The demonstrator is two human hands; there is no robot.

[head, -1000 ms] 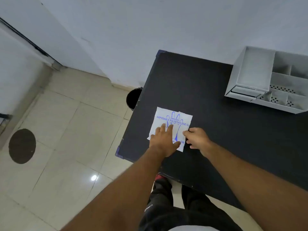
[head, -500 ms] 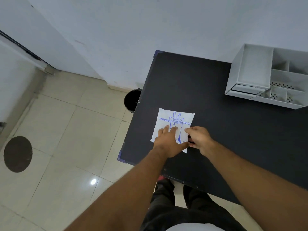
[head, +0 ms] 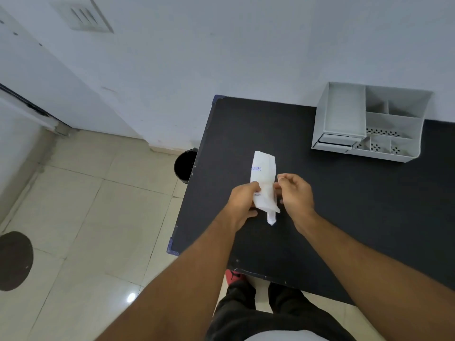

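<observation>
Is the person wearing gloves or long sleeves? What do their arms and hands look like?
No gloves and no long sleeves. The left hand and right hand are bare, with no rings that I can see. The left forearm and right forearm are bare too, with no watch or bracelet on either wrist.

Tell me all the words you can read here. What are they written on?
"OVES": blue letters on the white packet that the left hand grips; the start of the word is hidden.
Small blue print lower on the packet, beside the thumb: too blurred to read.
Grey organiser: no writing shows on it.
</observation>
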